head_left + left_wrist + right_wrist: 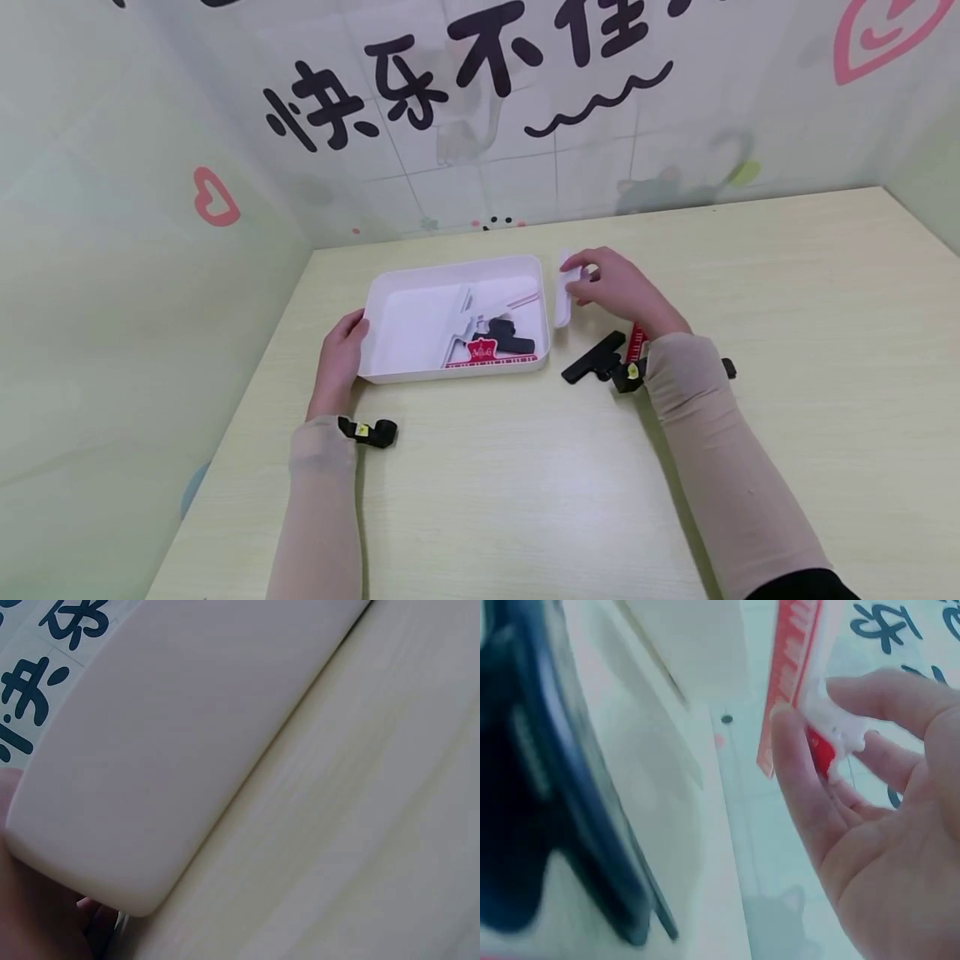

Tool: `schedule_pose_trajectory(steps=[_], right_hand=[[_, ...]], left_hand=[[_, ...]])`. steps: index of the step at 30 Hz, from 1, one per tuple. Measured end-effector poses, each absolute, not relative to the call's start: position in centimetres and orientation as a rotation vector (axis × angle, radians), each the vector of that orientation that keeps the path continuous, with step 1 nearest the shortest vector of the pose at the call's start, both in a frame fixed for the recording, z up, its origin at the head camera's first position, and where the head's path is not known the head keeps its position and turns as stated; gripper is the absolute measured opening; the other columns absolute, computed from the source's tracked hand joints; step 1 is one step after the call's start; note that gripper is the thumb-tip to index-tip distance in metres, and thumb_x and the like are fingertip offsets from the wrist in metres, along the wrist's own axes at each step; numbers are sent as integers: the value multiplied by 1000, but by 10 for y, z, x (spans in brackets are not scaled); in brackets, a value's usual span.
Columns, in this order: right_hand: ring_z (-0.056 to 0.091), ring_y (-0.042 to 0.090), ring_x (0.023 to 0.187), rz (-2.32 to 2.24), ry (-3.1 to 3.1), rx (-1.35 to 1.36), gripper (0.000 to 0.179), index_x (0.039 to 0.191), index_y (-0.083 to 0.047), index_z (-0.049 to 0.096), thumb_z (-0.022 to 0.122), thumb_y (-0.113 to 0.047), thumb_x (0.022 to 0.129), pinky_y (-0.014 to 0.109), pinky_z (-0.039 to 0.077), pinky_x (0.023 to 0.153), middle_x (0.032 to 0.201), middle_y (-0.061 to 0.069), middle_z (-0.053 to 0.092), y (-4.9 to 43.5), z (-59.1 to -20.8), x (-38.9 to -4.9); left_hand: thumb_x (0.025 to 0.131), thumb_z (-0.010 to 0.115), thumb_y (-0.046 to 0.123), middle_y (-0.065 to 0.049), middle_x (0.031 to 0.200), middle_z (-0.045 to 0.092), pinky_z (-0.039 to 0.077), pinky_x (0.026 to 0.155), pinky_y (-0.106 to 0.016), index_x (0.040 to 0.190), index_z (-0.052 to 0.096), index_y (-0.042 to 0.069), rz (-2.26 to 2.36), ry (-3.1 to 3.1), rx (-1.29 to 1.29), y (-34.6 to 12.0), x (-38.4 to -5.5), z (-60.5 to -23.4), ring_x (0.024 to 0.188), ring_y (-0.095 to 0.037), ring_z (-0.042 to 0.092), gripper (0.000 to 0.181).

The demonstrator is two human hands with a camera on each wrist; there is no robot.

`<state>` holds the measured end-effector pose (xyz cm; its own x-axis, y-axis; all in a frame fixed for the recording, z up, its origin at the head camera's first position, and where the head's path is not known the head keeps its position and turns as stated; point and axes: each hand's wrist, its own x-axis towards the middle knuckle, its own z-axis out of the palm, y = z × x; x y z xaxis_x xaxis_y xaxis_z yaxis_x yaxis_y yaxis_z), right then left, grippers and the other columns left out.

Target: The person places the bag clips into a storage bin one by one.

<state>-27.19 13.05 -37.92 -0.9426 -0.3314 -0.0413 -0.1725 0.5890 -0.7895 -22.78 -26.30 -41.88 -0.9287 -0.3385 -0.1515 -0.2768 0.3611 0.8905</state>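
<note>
My left hand (343, 354) grips the left end of a shallow white tray (405, 325), its thumb at the rim. In the left wrist view the tray's outer wall (172, 727) fills much of the picture, with fingers round its corner. To the right of the tray, my right hand (617, 287) pinches a slim white clip (562, 302) close beside the tray's right wall. The right wrist view shows a red-and-white printed strip (791, 667) on this piece, between thumb and fingers. Inside the tray lie a black clip (516, 343) and pale pieces with a red label (482, 350).
On the table (487, 483), a black clip (592, 358) lies below the right hand. A red printed strip (636, 342) shows beside it, partly hidden by the right forearm. Behind the table hangs a printed wall cloth (480, 158), and another wall (150, 292) stands at the left.
</note>
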Motion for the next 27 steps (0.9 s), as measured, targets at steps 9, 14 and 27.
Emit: schedule_pose_trajectory(steps=[9,14,27], right_hand=[[59,19,89,-1353,2650,-458,32,118,-19,57,61,-25,87,35,47,77,129,4,41,102,-379,-265],[55,18,90,-1399,2633,-444,31,117,-21,58,63,-26,87,30,50,73,124,1,43,84,-381,-262],[56,17,92,-1568,2498,-347,30,113,-21,58,64,-26,85,30,48,73,120,-1,44,50,-389,-252]], left_hand=[[97,41,36,2,143,40,28,107,-37,138,43,21,-1650,-2537,576,-262,-229,-420,126,-18,37,44],[97,41,36,1,143,40,29,106,-37,139,42,21,-1649,-2539,567,-262,-227,-418,125,-19,38,44],[97,41,37,2,143,40,30,105,-37,139,42,22,-1666,-2537,585,-263,-226,-419,124,-18,39,44]])
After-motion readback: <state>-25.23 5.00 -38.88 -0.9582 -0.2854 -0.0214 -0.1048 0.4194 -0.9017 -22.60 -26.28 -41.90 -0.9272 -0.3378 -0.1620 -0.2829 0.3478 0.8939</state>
